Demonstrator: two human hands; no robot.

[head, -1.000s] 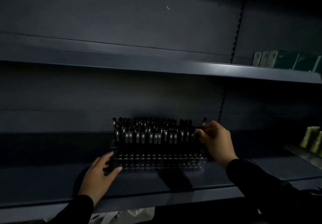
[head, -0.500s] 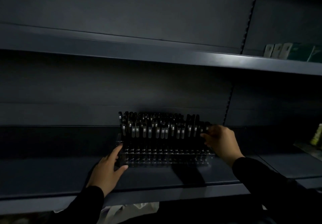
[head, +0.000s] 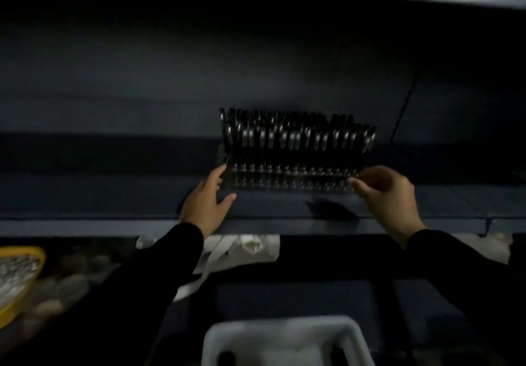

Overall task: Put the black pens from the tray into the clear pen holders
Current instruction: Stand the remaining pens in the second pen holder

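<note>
My left hand (head: 206,205) lies open, fingers straight against the left end of the clear pen holder (head: 287,179). My right hand (head: 387,192) curls at the holder's right front corner; blur keeps me from telling whether it actually pinches the edge. The holder stands on the dark shelf (head: 113,212), packed with upright black pens (head: 296,135). Below, near me, sits the white tray (head: 287,334), a dark shape inside. A yellow bowl (head: 17,277) is far left, crumpled white paper (head: 250,247) under the shelf edge.
</note>
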